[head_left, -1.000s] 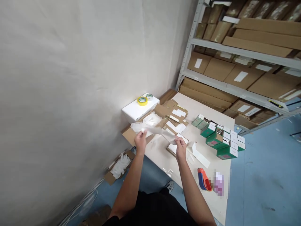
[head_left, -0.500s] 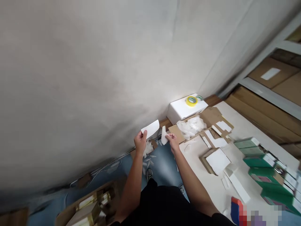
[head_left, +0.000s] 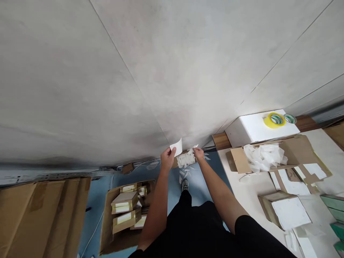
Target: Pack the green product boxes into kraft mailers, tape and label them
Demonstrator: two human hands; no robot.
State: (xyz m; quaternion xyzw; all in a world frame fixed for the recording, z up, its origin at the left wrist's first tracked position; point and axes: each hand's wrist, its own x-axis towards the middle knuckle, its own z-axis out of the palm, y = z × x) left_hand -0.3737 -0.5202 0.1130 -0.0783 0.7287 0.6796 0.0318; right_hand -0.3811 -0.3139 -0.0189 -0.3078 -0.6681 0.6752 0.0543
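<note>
Right hand shifted toward the scrap box, grip pinching a white strip, left hand still pinching white paper

soft light | pale-grey panelled wall dims toward base | smooth blue floor shines by left edge of cream bench | borders stretched

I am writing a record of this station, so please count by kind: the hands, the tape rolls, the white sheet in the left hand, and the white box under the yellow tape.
Hands: 2, left hand and right hand
Tape rolls: 2, yellow roll and paler roll
White sheet: 1
White box: 1
Total: 6
</note>
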